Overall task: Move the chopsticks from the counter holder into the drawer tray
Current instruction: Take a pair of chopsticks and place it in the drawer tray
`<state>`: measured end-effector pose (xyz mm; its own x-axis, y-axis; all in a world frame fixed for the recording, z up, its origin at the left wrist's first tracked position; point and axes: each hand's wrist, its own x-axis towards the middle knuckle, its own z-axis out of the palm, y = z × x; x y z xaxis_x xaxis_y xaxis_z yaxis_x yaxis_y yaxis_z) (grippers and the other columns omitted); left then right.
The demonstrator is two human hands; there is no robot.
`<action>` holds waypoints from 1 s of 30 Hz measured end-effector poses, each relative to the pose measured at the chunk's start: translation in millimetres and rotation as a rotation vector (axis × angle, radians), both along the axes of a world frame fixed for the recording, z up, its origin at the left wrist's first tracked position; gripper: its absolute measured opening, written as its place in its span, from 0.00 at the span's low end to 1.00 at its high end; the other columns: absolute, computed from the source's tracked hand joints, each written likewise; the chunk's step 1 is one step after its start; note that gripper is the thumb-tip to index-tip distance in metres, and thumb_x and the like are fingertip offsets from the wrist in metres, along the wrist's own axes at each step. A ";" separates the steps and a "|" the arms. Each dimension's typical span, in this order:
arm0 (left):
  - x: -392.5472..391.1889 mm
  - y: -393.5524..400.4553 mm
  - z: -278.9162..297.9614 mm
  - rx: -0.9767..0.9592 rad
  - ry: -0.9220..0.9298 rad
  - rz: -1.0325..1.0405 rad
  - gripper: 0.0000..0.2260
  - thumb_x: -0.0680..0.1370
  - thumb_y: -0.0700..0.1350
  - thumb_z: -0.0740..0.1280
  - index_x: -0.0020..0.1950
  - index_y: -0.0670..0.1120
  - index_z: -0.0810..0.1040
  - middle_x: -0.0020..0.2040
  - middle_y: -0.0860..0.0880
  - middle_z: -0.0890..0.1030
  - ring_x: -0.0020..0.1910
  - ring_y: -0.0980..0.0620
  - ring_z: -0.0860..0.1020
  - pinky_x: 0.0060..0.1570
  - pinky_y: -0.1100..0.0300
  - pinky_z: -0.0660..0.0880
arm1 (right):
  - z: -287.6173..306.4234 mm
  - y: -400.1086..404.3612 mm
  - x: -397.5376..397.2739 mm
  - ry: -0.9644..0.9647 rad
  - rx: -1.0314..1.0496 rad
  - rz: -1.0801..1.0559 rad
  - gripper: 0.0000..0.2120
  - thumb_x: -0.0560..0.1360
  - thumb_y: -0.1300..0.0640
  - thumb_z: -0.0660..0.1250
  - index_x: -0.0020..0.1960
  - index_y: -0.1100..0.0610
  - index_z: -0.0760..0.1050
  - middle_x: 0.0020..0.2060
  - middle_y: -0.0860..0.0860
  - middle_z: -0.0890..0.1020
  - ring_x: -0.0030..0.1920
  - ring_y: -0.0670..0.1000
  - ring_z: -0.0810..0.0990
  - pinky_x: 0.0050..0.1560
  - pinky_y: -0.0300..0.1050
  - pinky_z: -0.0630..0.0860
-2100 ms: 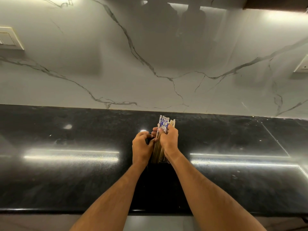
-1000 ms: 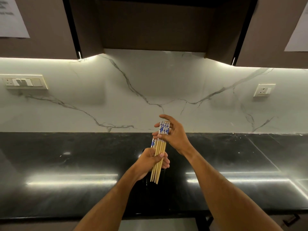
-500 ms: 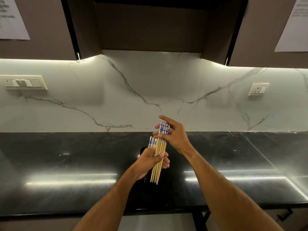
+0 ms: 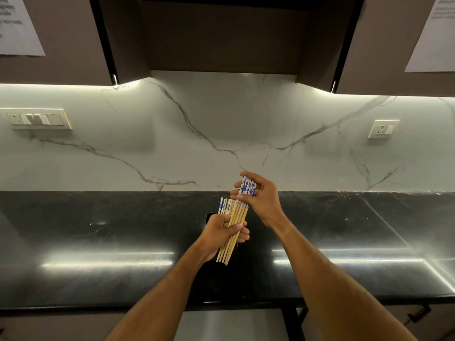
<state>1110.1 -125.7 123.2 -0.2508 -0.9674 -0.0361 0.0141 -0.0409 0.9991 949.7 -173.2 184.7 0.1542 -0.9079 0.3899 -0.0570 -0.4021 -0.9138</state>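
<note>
A bundle of several wooden chopsticks (image 4: 235,222) with blue-and-white patterned tops is held in the air above the black counter (image 4: 98,242). My left hand (image 4: 221,231) is closed around the middle of the bundle. My right hand (image 4: 261,198) pinches the patterned top ends of part of the bundle. A few shorter-looking tops stick out to the left of my right hand. A dark holder (image 4: 209,216) is partly visible behind my left hand, mostly hidden. No drawer tray is in view.
The marble backsplash (image 4: 221,143) rises behind the counter, with a switch panel (image 4: 37,119) at left and a socket (image 4: 382,129) at right. Dark upper cabinets (image 4: 221,33) hang overhead, with paper sheets taped on. The counter's front edge runs below my forearms.
Both hands lifted the chopsticks out of the holder and up off the counter. Since a second ago the hands have stayed nearly still and my view shifted slightly.
</note>
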 end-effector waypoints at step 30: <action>16.0 56.1 -14.6 -0.014 -0.862 -0.074 0.04 0.82 0.37 0.65 0.55 0.41 0.78 0.46 0.43 0.82 0.41 0.51 0.82 0.49 0.52 0.84 | -39.0 88.2 -6.1 0.951 -0.390 -0.057 0.24 0.76 0.57 0.74 0.71 0.53 0.75 0.66 0.51 0.80 0.69 0.50 0.75 0.73 0.47 0.69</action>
